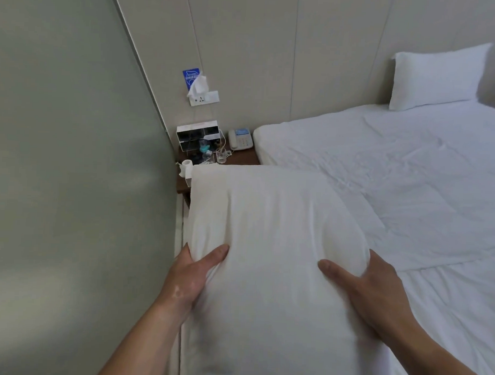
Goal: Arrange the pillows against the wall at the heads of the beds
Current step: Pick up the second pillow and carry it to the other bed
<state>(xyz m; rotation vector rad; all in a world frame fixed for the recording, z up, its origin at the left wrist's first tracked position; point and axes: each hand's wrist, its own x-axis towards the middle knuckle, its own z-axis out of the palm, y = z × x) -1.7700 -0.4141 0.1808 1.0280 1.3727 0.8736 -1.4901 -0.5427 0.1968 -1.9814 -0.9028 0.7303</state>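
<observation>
I hold a white pillow (pixel 270 230) in front of me, over the near left corner of the bed (pixel 395 175). My left hand (pixel 194 272) grips its left edge, thumb on top. On the right side, my right hand (pixel 372 287) clasps it with the thumb pressed into the fabric. A second white pillow (pixel 438 76) leans upright against the panelled wall (pixel 315 49) at the far right of the bed's head. The bed's head nearer the nightstand shows only sheet.
A dark wooden nightstand (pixel 241 157) stands between the frosted glass wall (pixel 68 153) and the bed, with a telephone (pixel 240 139), a clear box (pixel 199 138), a glass (pixel 221 155) and a tissue roll (pixel 186 167). A wall socket (pixel 204 97) sits above it.
</observation>
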